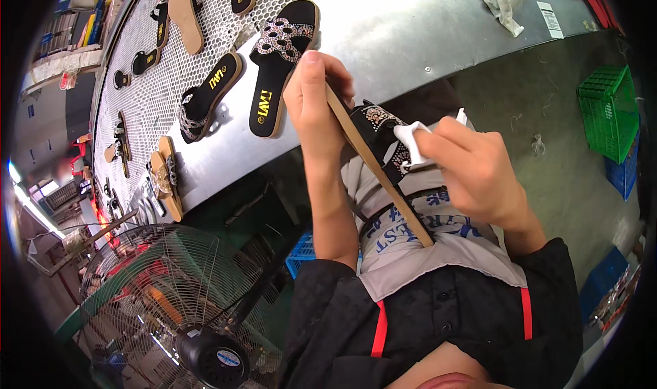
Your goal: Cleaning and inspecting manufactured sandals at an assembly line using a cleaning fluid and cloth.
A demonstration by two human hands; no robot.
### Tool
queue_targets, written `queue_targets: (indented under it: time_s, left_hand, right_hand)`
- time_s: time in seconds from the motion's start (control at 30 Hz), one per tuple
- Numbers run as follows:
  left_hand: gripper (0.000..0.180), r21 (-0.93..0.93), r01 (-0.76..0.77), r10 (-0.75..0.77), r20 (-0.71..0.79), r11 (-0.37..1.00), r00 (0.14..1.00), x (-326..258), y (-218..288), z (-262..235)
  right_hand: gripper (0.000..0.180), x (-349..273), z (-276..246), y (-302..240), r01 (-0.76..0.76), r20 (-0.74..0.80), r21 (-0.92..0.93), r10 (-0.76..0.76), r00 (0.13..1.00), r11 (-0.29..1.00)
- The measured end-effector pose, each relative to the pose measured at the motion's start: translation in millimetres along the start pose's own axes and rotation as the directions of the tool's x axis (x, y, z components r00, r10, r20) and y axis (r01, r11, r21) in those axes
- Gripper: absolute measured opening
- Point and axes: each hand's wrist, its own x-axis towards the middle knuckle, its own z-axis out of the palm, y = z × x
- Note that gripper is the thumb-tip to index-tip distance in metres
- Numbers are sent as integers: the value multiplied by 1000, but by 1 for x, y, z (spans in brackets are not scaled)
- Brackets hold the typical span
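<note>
Running across the top of the view, the curved grey metal conveyor table [410,40] with its perforated white belt [164,67] is carrying several flat black sandals with tan soles. The landmark here is the black jewelled sandal with a tan sole [373,149] being held edge-up over the person's lap, just below the table's near edge.

Left of and below that sandal, the big wire-caged floor fan [171,307] is standing close to the left elbow. Well to the right of it, the green plastic crate [609,108] is sitting on the concrete floor. Just above it on the table, another black sandal with a beaded strap [280,67] is lying flat.

The left hand [315,108] is gripping the held sandal's toe end, fingers wrapped tight around the sole, thumb up. The right hand [472,166] is pinching a small white cloth wad [414,143] against the jewelled strap, fingers closed narrowly on it.

As a judgement, rubbing too hard could be loosening stones from the strap, and since the sandal is only braced at one end, a sideways push could be twisting it out of the left grip toward the lap. The cloth could also be snagging on the beading. Open room is lying mostly to the right of the sandal; the table edge above and the fan on the left are limiting elbow swing.
</note>
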Motion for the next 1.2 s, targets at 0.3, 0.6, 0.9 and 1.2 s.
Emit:
queue_targets:
  time_s: [0.3, 0.6, 0.9, 1.2]
  left_hand:
    - [77, -656, 231, 505, 720, 718, 475, 43, -64, -83]
    - [38, -478, 139, 350, 783, 867, 514, 36, -42, -52]
    - [45, -432, 75, 322, 766, 899, 556, 34, -35, -52]
    - [43, -465, 14, 394, 767, 885, 506, 34, -39, -47]
  right_hand:
    - [36, 0, 2, 19, -61, 7, 261, 61, 998, 963]
    - [35, 10, 7, 4, 72, -52, 239, -61, 997, 968]
    - [28, 1, 23, -7, 288, -33, -128, -294, 955, 949]
    - [28, -11, 23, -15, 253, 23, -156, -252, 967, 955]
